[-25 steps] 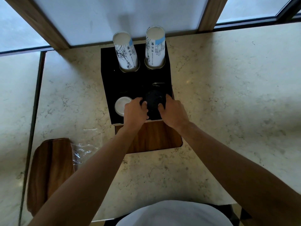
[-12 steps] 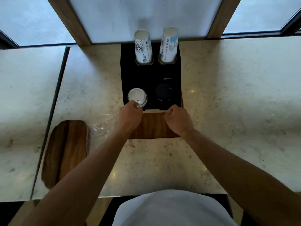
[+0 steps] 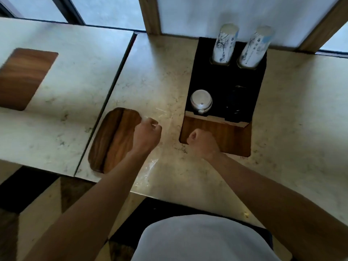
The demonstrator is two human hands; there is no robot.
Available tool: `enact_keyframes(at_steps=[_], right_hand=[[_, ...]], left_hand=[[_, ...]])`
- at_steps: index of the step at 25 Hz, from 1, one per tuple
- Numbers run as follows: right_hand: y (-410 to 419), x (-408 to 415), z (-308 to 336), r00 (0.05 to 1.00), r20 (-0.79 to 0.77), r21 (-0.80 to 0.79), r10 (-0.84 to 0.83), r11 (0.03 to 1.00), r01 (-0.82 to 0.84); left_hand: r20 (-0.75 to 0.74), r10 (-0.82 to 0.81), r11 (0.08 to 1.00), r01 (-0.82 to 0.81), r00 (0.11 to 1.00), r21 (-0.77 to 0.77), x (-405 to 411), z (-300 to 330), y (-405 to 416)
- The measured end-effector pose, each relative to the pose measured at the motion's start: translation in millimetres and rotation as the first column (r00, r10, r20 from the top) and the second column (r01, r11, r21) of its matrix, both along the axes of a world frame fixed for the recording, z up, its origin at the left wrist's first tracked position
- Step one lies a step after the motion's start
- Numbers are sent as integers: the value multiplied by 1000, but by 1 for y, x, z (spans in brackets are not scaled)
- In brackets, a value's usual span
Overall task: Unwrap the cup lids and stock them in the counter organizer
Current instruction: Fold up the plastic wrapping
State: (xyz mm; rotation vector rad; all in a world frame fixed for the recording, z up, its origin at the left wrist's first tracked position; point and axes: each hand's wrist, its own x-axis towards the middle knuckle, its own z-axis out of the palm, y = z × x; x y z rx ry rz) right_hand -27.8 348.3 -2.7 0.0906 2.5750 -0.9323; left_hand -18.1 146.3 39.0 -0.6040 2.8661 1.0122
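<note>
The black counter organizer (image 3: 222,80) stands at the back of the marble counter. A stack of white lids (image 3: 201,101) fills its front left slot, and a stack of black lids (image 3: 234,103) sits dimly in the front right slot. My left hand (image 3: 147,135) is curled over the clear plastic wrap (image 3: 150,166), which lies crumpled beside the wooden board, and seems to pinch it. My right hand (image 3: 201,143) is a loose fist at the near left corner of the organizer's wooden front panel (image 3: 227,136), with nothing in it.
Two stacks of printed paper cups (image 3: 224,44) (image 3: 254,48) stand in the organizer's back slots. An oval wooden board (image 3: 111,140) lies at the counter's left edge. Another wooden inset (image 3: 22,78) is on the neighbouring counter. The counter's front edge is close to my body.
Both hands have left the organizer's front. My left hand moved left to the plastic wrap by the wooden board; my right hand pulled back and curled. My view swung left.
</note>
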Motion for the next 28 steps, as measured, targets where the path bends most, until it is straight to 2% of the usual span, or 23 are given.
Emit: enact_keyframes(at_steps=[7, 13, 16, 18, 24, 28], right_hand=[[-63, 11, -6, 992, 98, -23, 85, 996, -83], [-89, 15, -22, 976, 214, -126, -50, 989, 78], [-97, 19, -30, 931, 322, -242, -172, 936, 256], [-100, 20, -33, 911, 357, -283, -208, 905, 317], [-99, 22, -22, 868, 449, -403, -213, 818, 410], [-80, 20, -9, 844, 508, -487, -173, 751, 447]], left_hand=[[49, 103, 995, -103, 993, 8, 41, -8, -61], [90, 128, 989, -134, 988, 65, 53, -19, -69], [165, 117, 983, -138, 979, 125, 52, -27, -73], [203, 121, 975, -155, 972, 161, 50, -32, -74], [252, 157, 937, -225, 955, 267, 41, -40, -77], [298, 205, 838, -325, 932, 439, 35, -41, -66]])
